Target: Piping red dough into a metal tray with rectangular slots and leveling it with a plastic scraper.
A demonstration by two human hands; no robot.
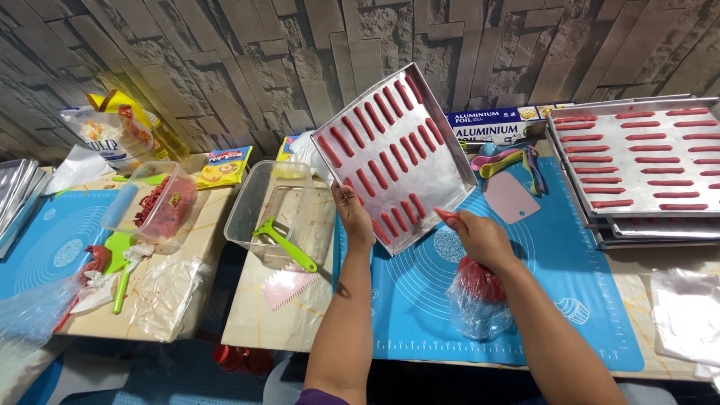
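A blue silicone baking mat point(570, 262) covers the right half of the table, and on its far right a stack of metal trays point(637, 161) lies flat, the top one lined with rows of red dough strips running left to right. At the middle of the scene a square metal baking tray point(394, 154) is tipped up on edge, its near left edge gripped by the left hand point(352, 214), whose fingers are curled around the rim; the tray's face tilts toward the camera and its far corner leans against the grey stone-pattern wall. The red dough strips point(379, 157) on it lie in parallel rows, each one's long axis running from far left to near right. To the left stand a clear plastic container point(251, 217) holding a green-handled scraper point(283, 241), and farther left a second clear tub point(161, 206) with red dough inside. The right hand point(480, 236) is closed around the neck of a clear piping bag point(480, 292) filled with red dough, squeezing it, with the red tip point(444, 216) pointing left and far, touching the tray's near edge. A pink scraper point(510, 199) lies just right of the tray.
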